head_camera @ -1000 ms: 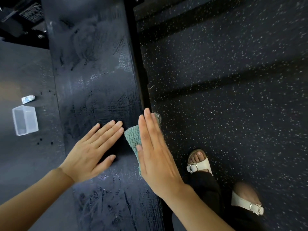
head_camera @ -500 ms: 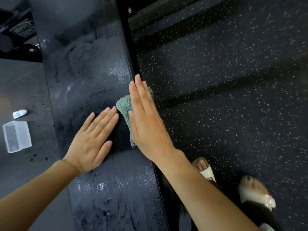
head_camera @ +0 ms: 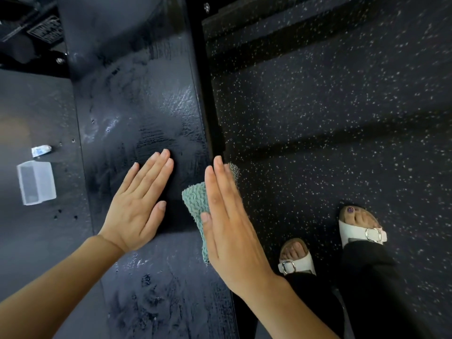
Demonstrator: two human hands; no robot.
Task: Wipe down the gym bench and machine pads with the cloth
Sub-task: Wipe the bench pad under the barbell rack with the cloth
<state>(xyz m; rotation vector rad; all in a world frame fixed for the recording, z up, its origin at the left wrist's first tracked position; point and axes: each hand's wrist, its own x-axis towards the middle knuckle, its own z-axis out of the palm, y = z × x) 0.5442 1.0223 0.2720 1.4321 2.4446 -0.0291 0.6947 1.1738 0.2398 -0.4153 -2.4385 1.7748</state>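
Leftmost, one clear tub (head_camera: 36, 183) lies on the floor beside one small white packet (head_camera: 41, 150); what the tub holds I cannot tell. One bench (head_camera: 146, 106) runs up the middle, the left hand (head_camera: 139, 204) flat on it, fingers straight, while the right hand (head_camera: 230, 223), also flat, presses one green cloth (head_camera: 197, 201) on the bench's right edge. Two sandals (head_camera: 362, 232) stand rightmost.

— Where does the view look from?
— From the person's head, wide-angle, tilted steeply down and a little forward.
— How near is it?
— Near: the desk (head_camera: 137, 106) runs up the left half, the speckled floor (head_camera: 330, 118) fills the right, and the person's own feet (head_camera: 297, 258) show at the lower right, almost under the lens.
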